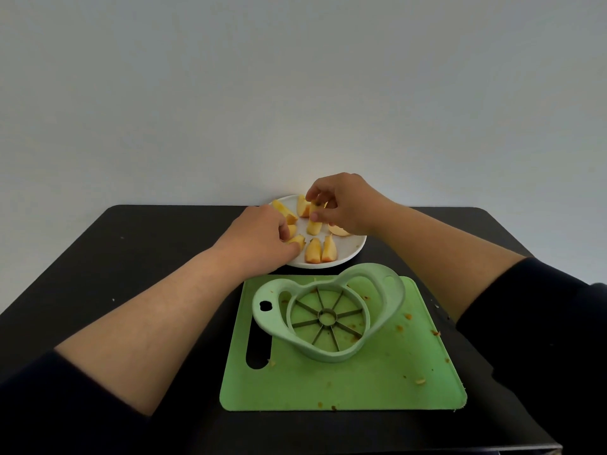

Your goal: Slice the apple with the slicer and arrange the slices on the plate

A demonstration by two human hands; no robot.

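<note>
A white plate (349, 249) sits at the far edge of the black table and holds several apple slices (313, 250) fanned in a ring. My left hand (259, 236) rests over the plate's left side, fingertips pinching a slice (297, 240). Over the middle of the plate my right hand (348, 205) grips an upright slice (314, 224) between thumb and fingers. The pale green apple slicer (328, 311) lies empty on the green cutting board (377, 372) near me, blades showing.
The black table (147, 257) ends at a plain grey wall right behind the plate. Small apple crumbs (408, 316) dot the cutting board. The board's handle slot (258, 349) is at its left side.
</note>
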